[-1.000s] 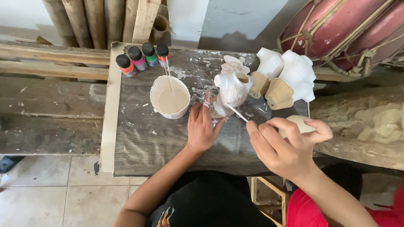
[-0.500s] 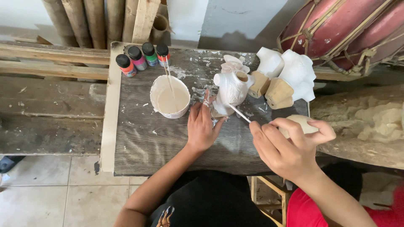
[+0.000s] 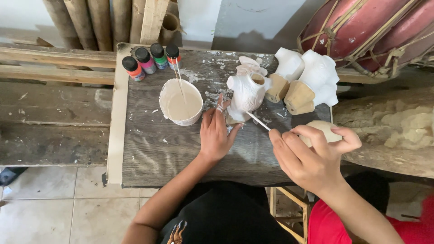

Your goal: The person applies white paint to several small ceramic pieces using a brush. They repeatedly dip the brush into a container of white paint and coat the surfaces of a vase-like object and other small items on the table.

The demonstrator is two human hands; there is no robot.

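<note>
A: Big stuff first. Why set up like this?

B: Weathered wood table [image 3: 153, 153] as bench, w/ everything pushed to far half, leaving near half bare for arms. Red drum [image 3: 361, 31] off to far right, not in play. Two white figures on wood bases [image 3: 312, 83] parked far right, just beside each other, probably out of the way.

A: And the piece in hand?

B: White figure [image 3: 246, 92] mid-table, between paint bowl [image 3: 181, 104] and the parked pair. Left hand [image 3: 216, 133] open, palm flat on table, fingertips touching the figure's base. Looks like steadying it against the stroke.

A: Bowl?

B: Off-white paint inside, thin stick leaning in it, just left of left hand. Close for dipping, seemingly. Four small paint bottles [image 3: 151, 61] lined up at far left corner, caps on.

A: Right hand?

B: Right hand [image 3: 312, 158] curled shut, pinching a thin brush [image 3: 258, 121]. Pale rounded lump under the fingers; can't tell what.

A: Pointing which way?

B: Brush long axis diagonal, near-right to far-left, tip at figure's lower side, touching or nearly. Figure's open mouth at far-right end; upright vs tilted, can't tell from above.
</note>
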